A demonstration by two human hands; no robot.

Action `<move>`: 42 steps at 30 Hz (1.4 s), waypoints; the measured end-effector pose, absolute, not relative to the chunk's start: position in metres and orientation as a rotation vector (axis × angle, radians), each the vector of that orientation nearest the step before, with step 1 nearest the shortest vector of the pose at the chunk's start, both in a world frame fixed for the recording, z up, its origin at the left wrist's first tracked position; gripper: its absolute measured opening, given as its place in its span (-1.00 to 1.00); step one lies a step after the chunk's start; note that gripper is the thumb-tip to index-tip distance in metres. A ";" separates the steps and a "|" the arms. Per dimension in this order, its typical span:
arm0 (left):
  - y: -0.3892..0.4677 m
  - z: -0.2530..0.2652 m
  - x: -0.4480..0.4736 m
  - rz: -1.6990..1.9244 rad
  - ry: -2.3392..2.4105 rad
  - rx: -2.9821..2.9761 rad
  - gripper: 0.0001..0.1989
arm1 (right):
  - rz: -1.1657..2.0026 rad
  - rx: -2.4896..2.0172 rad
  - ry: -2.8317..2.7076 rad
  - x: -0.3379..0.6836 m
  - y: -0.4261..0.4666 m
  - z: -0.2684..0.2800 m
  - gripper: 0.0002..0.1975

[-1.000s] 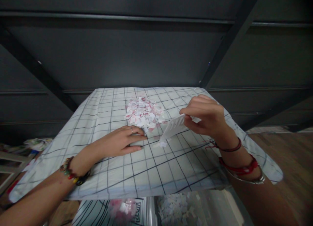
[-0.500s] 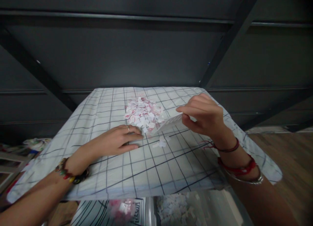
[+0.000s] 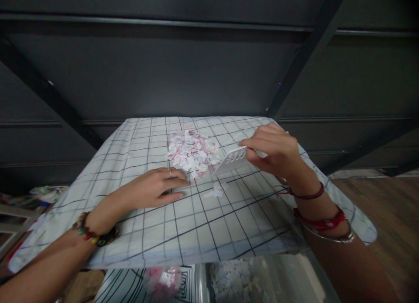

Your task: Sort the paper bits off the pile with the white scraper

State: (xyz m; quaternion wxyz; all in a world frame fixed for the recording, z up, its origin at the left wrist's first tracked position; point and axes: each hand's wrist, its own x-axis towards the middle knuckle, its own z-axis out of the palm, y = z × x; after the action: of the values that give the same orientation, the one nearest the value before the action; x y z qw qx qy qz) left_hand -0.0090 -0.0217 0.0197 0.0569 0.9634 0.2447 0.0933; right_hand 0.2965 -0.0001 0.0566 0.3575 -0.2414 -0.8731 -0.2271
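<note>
Under the pile of paper scraps (image 3: pixel 193 151) spreads a checked cloth (image 3: pixel 160 237). I judge the work partway along: most scraps up here sit heaped in that pile, with a few strays left out. Nearer me than the pile, a see-through bin (image 3: pixel 312 279) holds plenty of pale scraps (image 3: pixel 234 277), part of its floor showing. My hands are apart: my left hand (image 3: pixel 160 187) rests empty, fingers loose, at the pile's near-left side; my right hand (image 3: pixel 273 150), right of the pile, pinches a white slotted tool (image 3: pixel 231 160), tilted beside it. Loose scraps (image 3: pixel 215 190) lie just nearer me than the pile.
</note>
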 end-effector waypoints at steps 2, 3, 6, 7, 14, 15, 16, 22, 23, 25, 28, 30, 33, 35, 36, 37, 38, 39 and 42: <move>-0.022 0.021 -0.010 0.310 0.746 2.927 -0.70 | -0.526 -0.610 -2.289 0.296 0.000 0.056 -0.86; -0.022 0.021 -0.011 0.334 0.757 2.934 -0.70 | -0.503 -0.605 -2.285 0.294 -0.001 0.055 -0.86; -0.019 0.020 -0.015 0.382 0.962 2.972 -0.65 | -0.522 -0.625 -2.215 0.283 -0.005 0.051 -0.87; -0.018 0.020 -0.016 0.346 1.085 2.979 -0.63 | -0.546 -0.631 -2.200 0.278 -0.007 0.050 -0.87; -0.013 0.017 -0.020 -0.038 1.550 2.867 -0.72 | -0.750 -0.573 -2.278 0.262 -0.011 0.044 -0.83; -0.013 0.018 -0.020 -0.034 1.554 2.867 -0.72 | -0.754 -0.573 -2.289 0.262 -0.011 0.044 -0.84; -0.013 0.018 -0.019 -0.027 1.552 2.867 -0.72 | -0.743 -0.574 -2.303 0.263 -0.011 0.045 -0.85; -0.013 0.017 -0.019 0.032 1.499 2.859 -0.70 | -0.623 -0.482 -2.241 0.269 -0.013 0.048 -0.77; -0.013 0.017 -0.019 0.043 1.489 2.863 -0.70 | -0.617 -0.476 -2.237 0.269 -0.013 0.048 -0.76; -0.013 0.017 -0.020 0.059 1.472 2.875 -0.70 | -0.611 -0.465 -2.266 0.269 -0.013 0.048 -0.75; -0.014 0.016 -0.020 0.086 1.457 2.894 -0.70 | -0.603 -0.404 -2.267 0.269 -0.015 0.048 -0.77; -0.013 0.016 -0.021 0.108 1.440 2.897 -0.70 | -0.601 -0.357 -2.217 0.269 -0.017 0.050 -0.78; -0.013 0.016 -0.021 0.115 1.421 2.890 -0.69 | -0.599 -0.318 -2.197 0.271 -0.020 0.054 -0.80; -0.012 0.015 -0.021 0.098 1.414 2.886 -0.69 | -0.584 -0.312 -2.223 0.273 -0.021 0.056 -0.80; -0.012 0.015 -0.021 0.086 1.413 2.885 -0.68 | -0.578 -0.316 -2.231 0.273 -0.021 0.056 -0.80; -0.012 0.014 -0.021 0.075 1.415 2.885 -0.68 | -0.575 -0.323 -2.224 0.274 -0.020 0.057 -0.80; -0.012 0.014 -0.021 0.069 1.418 2.888 -0.68 | -0.578 -0.332 -2.210 0.275 -0.020 0.057 -0.80; -0.012 0.014 -0.022 0.064 1.421 2.892 -0.68 | -0.585 -0.343 -2.191 0.275 -0.019 0.057 -0.80; -0.012 0.013 -0.023 0.069 1.415 2.908 -0.67 | -0.597 -0.365 -2.187 0.277 -0.016 0.057 -0.81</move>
State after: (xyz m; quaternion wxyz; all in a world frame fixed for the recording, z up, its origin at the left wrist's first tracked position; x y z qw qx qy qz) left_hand -0.0228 -0.0116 0.0130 -0.0468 0.8980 0.4369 0.0213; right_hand 0.2770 -0.0165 0.0568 0.4102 -0.1450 -0.8686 -0.2370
